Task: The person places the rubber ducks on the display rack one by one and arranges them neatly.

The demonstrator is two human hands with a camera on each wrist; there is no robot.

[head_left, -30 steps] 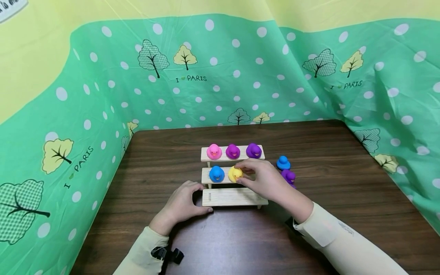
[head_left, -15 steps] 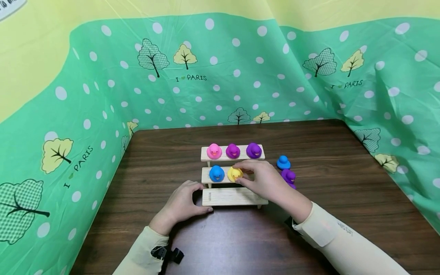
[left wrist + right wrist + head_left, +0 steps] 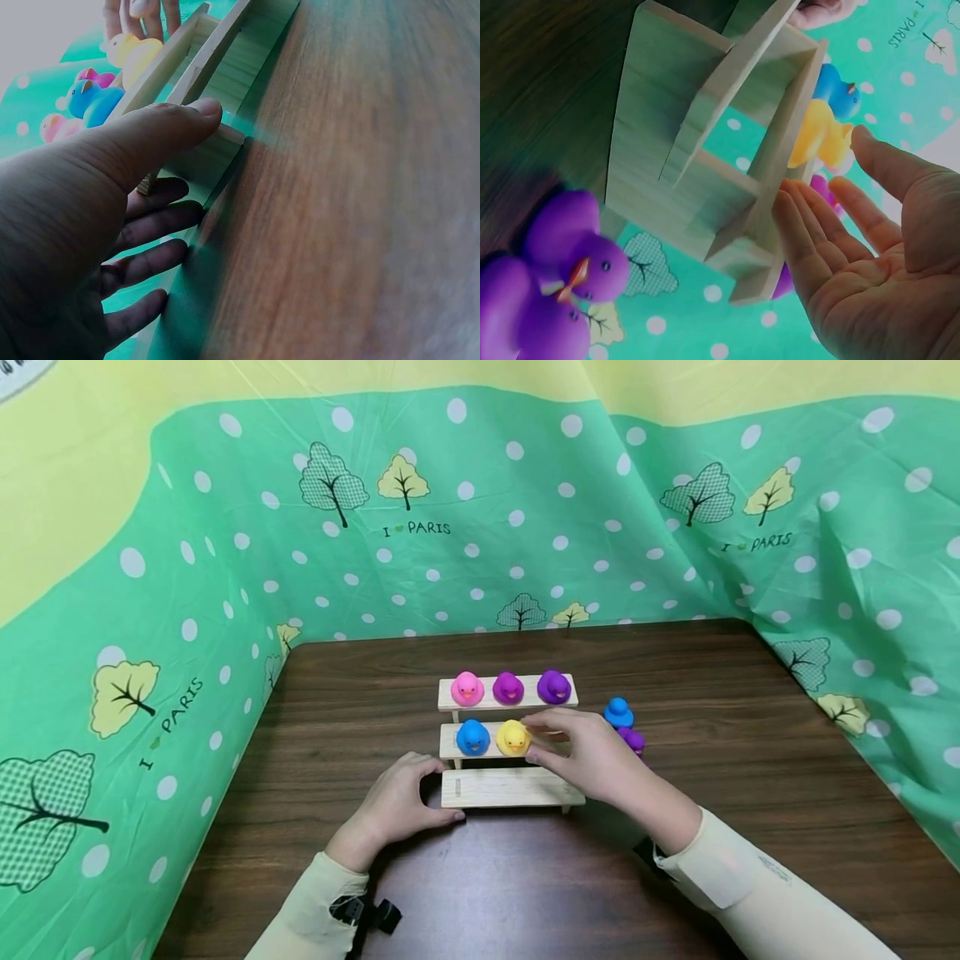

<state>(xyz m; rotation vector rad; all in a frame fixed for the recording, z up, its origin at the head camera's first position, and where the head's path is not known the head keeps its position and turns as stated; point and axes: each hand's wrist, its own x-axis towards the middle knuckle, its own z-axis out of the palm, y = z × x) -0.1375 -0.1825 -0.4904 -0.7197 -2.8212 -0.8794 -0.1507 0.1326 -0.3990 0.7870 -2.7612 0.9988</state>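
Observation:
A three-tier wooden stand (image 3: 513,789) stands on the dark table. My left hand (image 3: 397,806) grips its left end, with the thumb at the front of the lowest tier and the other fingers behind. On the middle tier a yellow rubber duck (image 3: 513,738) sits right of a blue rubber duck (image 3: 472,738). Just right of the yellow duck, my right hand (image 3: 592,756) holds nothing; its thumb and fingers are spread apart in the right wrist view. Pink (image 3: 467,689), magenta (image 3: 508,688) and purple (image 3: 554,687) rubber ducks line the top tier.
Right of the stand, a loose blue duck (image 3: 618,712) and purple duck (image 3: 632,740) sit on the table (image 3: 360,693), partly behind the right hand. Two purple ducks (image 3: 574,247) show in the right wrist view. A green dotted cloth (image 3: 420,560) hangs around the back and sides.
My right hand has let go of the yellow duck and moved slightly right. The duck stays on the middle tier, and my left hand has kept its place.

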